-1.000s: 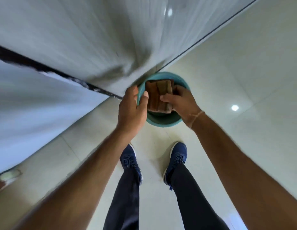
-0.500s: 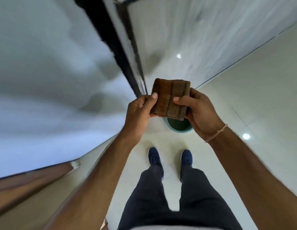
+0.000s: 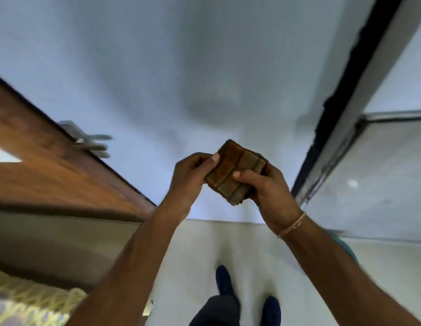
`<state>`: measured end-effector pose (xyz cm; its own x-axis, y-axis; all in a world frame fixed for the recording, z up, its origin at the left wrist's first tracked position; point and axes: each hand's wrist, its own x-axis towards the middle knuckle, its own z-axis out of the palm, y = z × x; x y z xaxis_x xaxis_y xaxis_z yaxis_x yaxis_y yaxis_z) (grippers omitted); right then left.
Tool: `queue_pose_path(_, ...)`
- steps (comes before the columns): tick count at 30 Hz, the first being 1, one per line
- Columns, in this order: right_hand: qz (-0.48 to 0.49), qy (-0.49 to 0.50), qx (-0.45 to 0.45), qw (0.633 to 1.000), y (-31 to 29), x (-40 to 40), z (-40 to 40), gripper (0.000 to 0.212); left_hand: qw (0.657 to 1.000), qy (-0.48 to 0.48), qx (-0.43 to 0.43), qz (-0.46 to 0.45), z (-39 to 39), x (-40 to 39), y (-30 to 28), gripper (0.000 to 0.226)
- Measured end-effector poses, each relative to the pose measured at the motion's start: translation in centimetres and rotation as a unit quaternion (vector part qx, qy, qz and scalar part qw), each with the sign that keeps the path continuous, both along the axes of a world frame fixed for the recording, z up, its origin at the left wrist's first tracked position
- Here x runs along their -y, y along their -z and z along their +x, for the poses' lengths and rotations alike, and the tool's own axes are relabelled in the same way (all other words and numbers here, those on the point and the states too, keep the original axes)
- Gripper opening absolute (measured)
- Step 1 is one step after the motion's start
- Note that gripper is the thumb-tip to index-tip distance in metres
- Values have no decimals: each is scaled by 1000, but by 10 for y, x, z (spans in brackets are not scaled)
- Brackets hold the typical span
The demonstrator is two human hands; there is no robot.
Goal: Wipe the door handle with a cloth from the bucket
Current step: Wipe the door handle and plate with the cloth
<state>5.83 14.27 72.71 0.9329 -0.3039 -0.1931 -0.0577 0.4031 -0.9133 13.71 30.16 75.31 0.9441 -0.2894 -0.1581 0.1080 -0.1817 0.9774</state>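
Wall (image 3: 181, 67) is filling most of the view, pale and blank, directly ahead of you. The wooden door (image 3: 51, 180) is standing open at your left, its edge running toward you; you are facing the wall rather than the door, so a turn left looks necessary.

Floor (image 3: 251, 250) is showing pale tile beneath you, with your shoes near the bottom edge. A sliver of teal at the right, behind your right forearm, is probably the bucket (image 3: 346, 248), though too little is showing to be sure.

Handle (image 3: 91, 142) is projecting from the door's edge, metal, blurred; it is sitting well apart from your hands, up and to the left. Nothing is touching it, so the wiping is not yet begun.

Cloth (image 3: 235, 172) is brown, folded into a thick square pad, and is being held at chest height between both hands, clear of wall and door. Your left hand (image 3: 193, 175) is pinching its left edge, thumb on top. Your right hand (image 3: 268, 191) is cupping it from below, thumb pressing the top face. Holding it two-handed is likely keeping the folds squared, giving you a firm pad for gripping around the lever.
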Motion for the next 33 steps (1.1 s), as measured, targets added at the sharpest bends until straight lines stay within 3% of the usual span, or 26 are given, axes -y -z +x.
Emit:
queue_pose_path(6, -30, -72, 18, 997, -39, -108, 88, 43, 988, -140, 71, -7, 66, -111, -28, 17)
queue_pose_path(10, -92, -83, 22, 992, -34, -188, 156, 32, 973, -205, 105, 2, 117, -194, -21, 13)
queue_pose_path(13, -207, -44, 41, 976, -24, -239, 200, 34, 968, -223, 109, 24, 153, -255, -5, 16)
queue_pose_path(17, -340, 3, 84, 937, -16, -306, 251, 18, 962, -235, 118, 80, 191, -317, 5, 24)
queue_pose_path(19, -468, 15, 122, 875, -2, -331, 278, 18, 960, -219, 131, 111, 207, -338, 6, 19)
queue_pose_path(21, -620, 31, 168, 766, 16, -346, 300, 30, 959, -209, 141, 131, 219, -352, 9, 20)
queue_pose_path(23, -707, 29, 221, 671, 33, -359, 320, 35, 956, -203, 147, 149, 230, -364, 14, 23)
queue_pose_path(25, -762, 5, 247, 599, 52, -370, 334, 37, 954, -193, 156, 169, 239, -373, 23, 26)
queue_pose_path(28, -786, 7, 260, 560, 71, -380, 341, 35, 943, -177, 186, 212, 244, -385, 41, 29)
queue_pose_path(33, -796, -32, 233, 558, 74, -392, 336, 52, 901, -188, 245, 305, 254, -403, 60, 30)
